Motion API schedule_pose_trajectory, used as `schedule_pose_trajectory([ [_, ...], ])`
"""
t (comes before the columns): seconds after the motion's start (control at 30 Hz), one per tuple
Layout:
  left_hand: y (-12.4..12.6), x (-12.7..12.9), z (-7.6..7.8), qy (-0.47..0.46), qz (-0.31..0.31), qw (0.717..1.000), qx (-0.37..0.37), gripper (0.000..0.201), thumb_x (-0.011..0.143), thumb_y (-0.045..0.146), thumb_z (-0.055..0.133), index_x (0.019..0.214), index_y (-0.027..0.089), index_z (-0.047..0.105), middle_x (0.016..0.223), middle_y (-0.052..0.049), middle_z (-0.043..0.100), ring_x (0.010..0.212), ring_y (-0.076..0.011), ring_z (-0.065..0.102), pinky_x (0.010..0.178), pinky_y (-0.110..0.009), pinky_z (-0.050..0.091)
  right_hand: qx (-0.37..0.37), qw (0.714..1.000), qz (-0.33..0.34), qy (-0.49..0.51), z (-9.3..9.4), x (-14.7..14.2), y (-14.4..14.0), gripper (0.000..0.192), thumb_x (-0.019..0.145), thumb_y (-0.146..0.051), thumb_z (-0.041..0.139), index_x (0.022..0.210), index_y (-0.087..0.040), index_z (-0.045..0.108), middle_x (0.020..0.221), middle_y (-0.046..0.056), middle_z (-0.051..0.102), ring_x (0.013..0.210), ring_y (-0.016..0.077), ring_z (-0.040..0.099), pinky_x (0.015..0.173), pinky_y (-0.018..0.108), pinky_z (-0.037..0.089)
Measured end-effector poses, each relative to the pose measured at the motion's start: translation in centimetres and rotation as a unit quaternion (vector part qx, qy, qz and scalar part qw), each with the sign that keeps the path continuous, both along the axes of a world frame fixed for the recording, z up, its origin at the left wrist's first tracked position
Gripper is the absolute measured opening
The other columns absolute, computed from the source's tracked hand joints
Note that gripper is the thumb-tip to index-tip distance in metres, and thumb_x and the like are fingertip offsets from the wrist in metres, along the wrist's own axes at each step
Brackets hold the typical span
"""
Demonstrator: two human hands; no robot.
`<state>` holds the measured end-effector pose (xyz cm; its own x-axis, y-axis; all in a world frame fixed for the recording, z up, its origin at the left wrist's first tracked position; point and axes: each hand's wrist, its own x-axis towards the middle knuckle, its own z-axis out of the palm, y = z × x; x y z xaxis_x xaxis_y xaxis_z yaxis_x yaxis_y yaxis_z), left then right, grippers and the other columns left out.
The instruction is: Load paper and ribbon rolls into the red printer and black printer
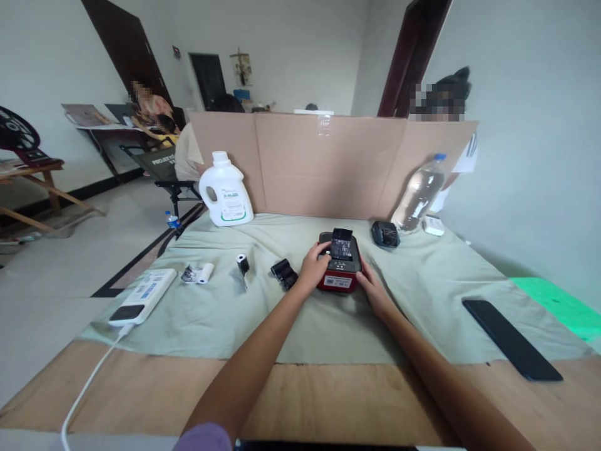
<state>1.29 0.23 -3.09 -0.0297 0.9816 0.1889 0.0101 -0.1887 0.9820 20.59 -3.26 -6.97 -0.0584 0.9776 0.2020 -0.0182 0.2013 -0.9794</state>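
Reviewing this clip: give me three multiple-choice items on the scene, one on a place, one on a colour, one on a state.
1. Where does the white jug stand?
A. far left, by the cardboard screen
B. on the floor
C. beside the black phone

2. What colour is the body of the small printer?
A. blue
B. red
C. yellow

3. How are the hands placed?
A. both resting flat on the cloth
B. one on each side of the printer
C. both lifting the clear bottle

Answers: 1 A, it stands against the screen; 2 B, red casing shows; 3 B, left hand and right hand flank it.
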Motion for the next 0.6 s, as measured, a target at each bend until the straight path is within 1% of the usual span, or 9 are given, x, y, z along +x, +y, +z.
schedule_pose_trajectory([
  [0.1, -0.2, 0.3, 0.4, -0.004, 0.002, 0.999, -0.032, 0.06, 0.073, 0.017, 0.064, 0.133, 0.022, 0.063, 0.146, -0.01, 0.057, 0.141, -0.0302, 0.046, 0.119, -0.042, 0.034, 0.029, 0.998, 0.02, -0.06, 0.0, -0.5, -0.5, 0.109, 0.069, -0.044, 0.087, 0.16, -0.031, 0.028, 0.161, 0.007, 0.041, 0.139, 0.0335, 0.051, 0.115, 0.053, 0.044],
  [0.17, -0.3, 0.5, 0.4, -0.018, -0.004, 0.998, -0.057, 0.062, 0.072, 0.017, 0.065, 0.134, 0.022, 0.062, 0.142, -0.011, 0.058, 0.135, -0.0301, 0.051, 0.115, -0.041, 0.038, 0.036, 0.996, 0.01, -0.082, 0.0, -0.8, -0.5, 0.115, 0.068, -0.043, 0.088, 0.162, -0.029, 0.023, 0.159, 0.01, 0.044, 0.135, 0.0347, 0.055, 0.113, 0.055, 0.045],
  [0.2, -0.3, 0.6, 0.4, -0.02, -0.006, 0.998, -0.061, 0.057, 0.071, 0.016, 0.065, 0.128, 0.021, 0.066, 0.139, -0.011, 0.059, 0.132, -0.0299, 0.052, 0.113, -0.04, 0.04, 0.039, 0.995, 0.003, -0.092, 0.0, -0.9, -0.5, 0.115, 0.068, -0.043, 0.088, 0.162, -0.028, 0.023, 0.158, 0.011, 0.045, 0.133, 0.0352, 0.056, 0.112, 0.056, 0.046],
  [0.27, -0.3, 0.7, 0.3, -0.018, -0.008, 0.998, -0.052, 0.039, 0.069, 0.014, 0.063, 0.106, 0.02, 0.074, 0.132, -0.01, 0.06, 0.125, -0.0288, 0.055, 0.109, -0.037, 0.043, 0.047, 0.993, -0.013, -0.109, -0.2, -1.1, -0.5, 0.111, 0.07, -0.045, 0.086, 0.161, -0.027, 0.025, 0.156, 0.012, 0.047, 0.13, 0.0362, 0.058, 0.11, 0.057, 0.048],
  [0.33, -0.1, 0.6, 0.3, -0.028, -0.007, 0.999, -0.036, 0.022, 0.069, 0.013, 0.061, 0.085, 0.019, 0.074, 0.123, -0.008, 0.061, 0.117, -0.0262, 0.058, 0.103, -0.035, 0.046, 0.069, 0.988, -0.028, -0.136, -0.2, -1.2, 0.0, 0.105, 0.073, -0.047, 0.083, 0.16, -0.027, 0.028, 0.156, 0.013, 0.047, 0.129, 0.0371, 0.059, 0.11, 0.058, 0.047],
  [0.37, 0.1, 0.4, 0.4, -0.037, -0.004, 0.999, -0.028, 0.018, 0.069, 0.013, 0.06, 0.079, 0.019, 0.073, 0.118, -0.007, 0.062, 0.112, -0.0246, 0.059, 0.101, -0.034, 0.047, 0.086, 0.984, -0.031, -0.154, 0.0, -1.3, 0.5, 0.103, 0.074, -0.048, 0.082, 0.16, -0.027, 0.03, 0.157, 0.014, 0.046, 0.13, 0.0377, 0.058, 0.111, 0.059, 0.045],
  [0.43, 0.7, -0.5, 1.1, -0.057, 0.005, 0.998, -0.007, 0.017, 0.071, 0.013, 0.056, 0.073, 0.02, 0.071, 0.109, -0.006, 0.063, 0.106, -0.0219, 0.06, 0.097, -0.032, 0.048, 0.137, 0.97, -0.03, -0.197, 1.1, -1.9, 2.0, 0.099, 0.076, -0.049, 0.079, 0.159, -0.026, 0.031, 0.158, 0.014, 0.044, 0.134, 0.0387, 0.054, 0.113, 0.06, 0.042],
  [0.5, 1.8, -2.3, 2.4, -0.071, 0.022, 0.997, 0.027, 0.018, 0.072, 0.013, 0.054, 0.072, 0.02, 0.071, 0.102, -0.004, 0.064, 0.103, -0.0204, 0.06, 0.095, -0.03, 0.048, 0.2, 0.951, -0.02, -0.237, 2.9, -3.3, 4.3, 0.096, 0.079, -0.047, 0.075, 0.16, -0.025, 0.029, 0.158, 0.015, 0.044, 0.138, 0.0381, 0.05, 0.114, 0.059, 0.04],
  [0.6, 4.1, -7.2, 4.9, -0.074, 0.045, 0.991, 0.1, 0.019, 0.071, 0.014, 0.052, 0.072, 0.02, 0.07, 0.092, -0.003, 0.066, 0.097, -0.0196, 0.06, 0.093, -0.03, 0.047, 0.288, 0.921, 0.012, -0.263, 6.5, -7.6, 8.2, 0.098, 0.08, -0.045, 0.075, 0.161, -0.025, 0.023, 0.157, 0.014, 0.044, 0.14, 0.0354, 0.049, 0.115, 0.054, 0.041],
])
